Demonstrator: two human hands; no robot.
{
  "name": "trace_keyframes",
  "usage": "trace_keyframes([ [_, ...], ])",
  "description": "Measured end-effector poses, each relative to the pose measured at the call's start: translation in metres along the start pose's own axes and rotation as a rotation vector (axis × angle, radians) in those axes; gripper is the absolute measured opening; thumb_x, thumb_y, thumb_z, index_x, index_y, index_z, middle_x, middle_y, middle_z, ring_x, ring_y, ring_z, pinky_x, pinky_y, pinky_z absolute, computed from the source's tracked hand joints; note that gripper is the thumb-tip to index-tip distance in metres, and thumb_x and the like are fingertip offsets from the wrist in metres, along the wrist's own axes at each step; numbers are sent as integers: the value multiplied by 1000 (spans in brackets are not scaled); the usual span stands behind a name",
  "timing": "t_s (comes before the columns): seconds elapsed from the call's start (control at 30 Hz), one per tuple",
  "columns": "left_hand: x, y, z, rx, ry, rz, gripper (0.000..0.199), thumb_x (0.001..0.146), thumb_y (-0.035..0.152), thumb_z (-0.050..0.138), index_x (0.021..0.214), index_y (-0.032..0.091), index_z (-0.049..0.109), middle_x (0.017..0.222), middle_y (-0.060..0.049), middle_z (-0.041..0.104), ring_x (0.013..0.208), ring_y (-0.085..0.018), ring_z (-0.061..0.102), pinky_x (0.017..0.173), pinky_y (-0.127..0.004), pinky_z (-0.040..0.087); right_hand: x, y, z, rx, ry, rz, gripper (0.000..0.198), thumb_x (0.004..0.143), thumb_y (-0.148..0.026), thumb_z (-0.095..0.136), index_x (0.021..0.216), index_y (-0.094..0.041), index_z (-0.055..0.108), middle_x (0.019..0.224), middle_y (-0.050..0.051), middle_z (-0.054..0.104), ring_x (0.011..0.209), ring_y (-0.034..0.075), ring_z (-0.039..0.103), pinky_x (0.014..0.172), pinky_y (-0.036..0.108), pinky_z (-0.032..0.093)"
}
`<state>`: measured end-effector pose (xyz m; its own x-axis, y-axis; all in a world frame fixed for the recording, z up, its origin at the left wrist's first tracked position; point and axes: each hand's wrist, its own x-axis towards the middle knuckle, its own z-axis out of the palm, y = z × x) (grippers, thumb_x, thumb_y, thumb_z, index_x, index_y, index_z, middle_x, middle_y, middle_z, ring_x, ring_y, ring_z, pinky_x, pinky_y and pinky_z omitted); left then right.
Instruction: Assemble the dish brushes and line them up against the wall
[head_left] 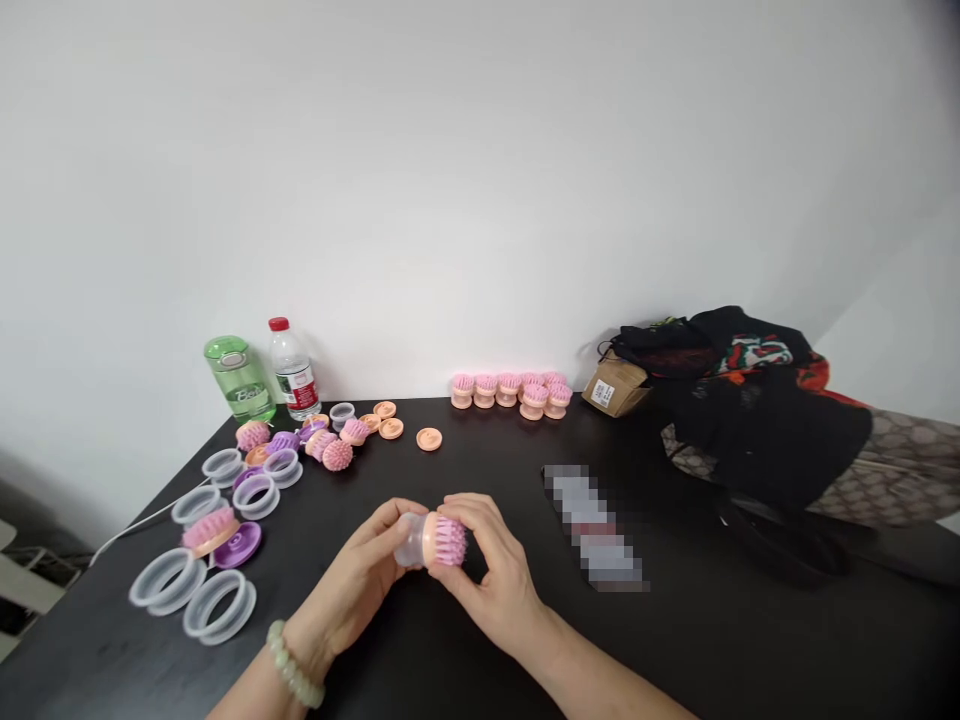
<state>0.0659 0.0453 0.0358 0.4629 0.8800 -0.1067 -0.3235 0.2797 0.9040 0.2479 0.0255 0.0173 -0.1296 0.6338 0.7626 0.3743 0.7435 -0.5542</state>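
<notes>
A small round scrub brush point(448, 541) lies on its side between my hands above the black table. It has pink bristles, a peach collar and a translucent cup. My left hand point(375, 550), below a beaded bracelet, grips the cup end. Fingers and thumb of my right hand point(491, 560) close round the bristle end. To the left are several translucent rings point(220, 607), loose pink bristle heads point(211, 530) and a purple disc point(238, 545). Peach discs point(429, 439) lie farther back. Several upright pink brushes point(534, 400) stand grouped near the wall.
A green bottle point(241, 385) and a red-capped water bottle point(295, 375) stand at the back left. A pixelated flat object point(596, 530) lies right of my hands. Farther right are a cardboard box point(616, 387), dark cloth point(780, 430) and a patterned bag point(877, 470).
</notes>
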Motion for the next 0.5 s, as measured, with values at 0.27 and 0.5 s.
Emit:
trace_keyframes([
  [0.27, -2, 3, -4, 60, 56, 39, 43, 80, 55, 72, 107, 22, 66, 106, -7, 62, 96, -21, 55, 85, -34, 45, -2, 3, 1, -15, -10, -13, 30, 91, -26, 67, 119, -22, 56, 109, 10, 64, 106, 27, 59, 91, 43, 53],
  [0.5, 2, 2, -6, 153, 98, 79, 42, 68, 47, 85, 90, 16, 66, 82, -2, 62, 77, -14, 52, 71, -26, 41, -3, 3, 1, 20, -34, 15, 29, 93, -26, 63, 121, -24, 54, 112, 9, 64, 105, 25, 60, 90, 41, 53],
])
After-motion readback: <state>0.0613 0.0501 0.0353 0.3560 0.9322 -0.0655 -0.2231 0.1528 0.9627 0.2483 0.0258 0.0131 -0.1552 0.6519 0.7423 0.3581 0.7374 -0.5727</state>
